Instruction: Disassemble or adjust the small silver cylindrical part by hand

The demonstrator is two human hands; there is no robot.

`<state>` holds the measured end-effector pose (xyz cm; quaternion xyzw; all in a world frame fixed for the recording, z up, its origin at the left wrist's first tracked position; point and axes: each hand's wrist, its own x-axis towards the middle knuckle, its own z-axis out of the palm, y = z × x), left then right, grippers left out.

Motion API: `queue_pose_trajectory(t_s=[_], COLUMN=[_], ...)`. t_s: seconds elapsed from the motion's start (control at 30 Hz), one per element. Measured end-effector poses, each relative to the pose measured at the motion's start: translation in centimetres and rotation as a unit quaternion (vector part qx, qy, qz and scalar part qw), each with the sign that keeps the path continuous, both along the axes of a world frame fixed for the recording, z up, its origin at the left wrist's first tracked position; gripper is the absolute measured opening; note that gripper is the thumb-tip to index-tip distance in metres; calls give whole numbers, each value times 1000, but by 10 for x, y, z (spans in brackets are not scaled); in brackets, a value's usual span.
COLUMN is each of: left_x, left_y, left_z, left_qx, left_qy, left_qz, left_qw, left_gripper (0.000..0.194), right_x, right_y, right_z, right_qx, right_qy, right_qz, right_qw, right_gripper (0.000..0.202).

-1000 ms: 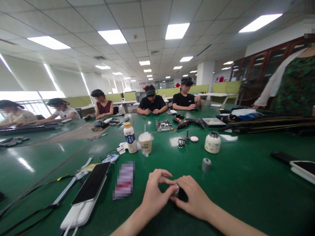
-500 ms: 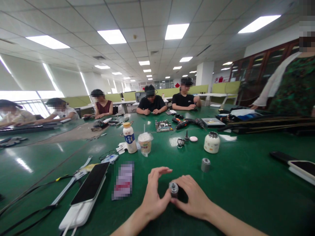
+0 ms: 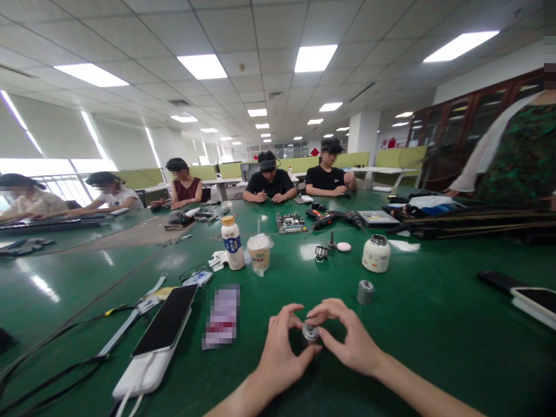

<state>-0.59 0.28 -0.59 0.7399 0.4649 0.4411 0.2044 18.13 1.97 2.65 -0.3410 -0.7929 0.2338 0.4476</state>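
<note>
A small grey metal cylinder (image 3: 310, 332) with a knob-like piece on top stands upright between my hands. My left hand (image 3: 284, 341) is closed round its lower body, thumb in front and fingers behind. My right hand (image 3: 347, 336) curves over from the right, its fingertips and thumb pinching at the top of the same cylinder. Fingers hide part of the cylinder's sides. Another grey metal cylinder (image 3: 365, 292) stands on the green table (image 3: 412, 347), beyond my right hand.
To the left lie a phone on a white power bank (image 3: 143, 370) and a purple packet (image 3: 221, 315). Farther off stand a milk bottle (image 3: 233, 246), a lidded cup (image 3: 259, 255), a cream jar (image 3: 376, 255), a circuit board (image 3: 291, 223) and a drill (image 3: 324, 221). Several people sit around the table.
My left fingers have come down from above and closed round the cylinder. My right hand has shifted from gripping its side to its top. The view has swung slightly.
</note>
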Motion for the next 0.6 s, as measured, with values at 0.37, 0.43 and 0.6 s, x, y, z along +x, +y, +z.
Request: queue_pose_trajectory(t_s=[0.37, 0.43, 0.6], left_x=[0, 0, 2], left_y=[-1, -2, -6], left_z=[4, 6, 9], left_qx=[-11, -17, -23], left_qy=[13, 20, 37], left_qz=[-2, 5, 9], left_qw=[1000, 1000, 999], left_gripper=[52, 52, 45], right_x=[-8, -7, 14], right_y=[-1, 2, 25], right_z=[7, 11, 20], right_qx=[-76, -83, -95], right_qy=[-23, 6, 86], right_qz=[-29, -37, -60], right_qw=[996, 996, 990], right_gripper=[13, 9, 19])
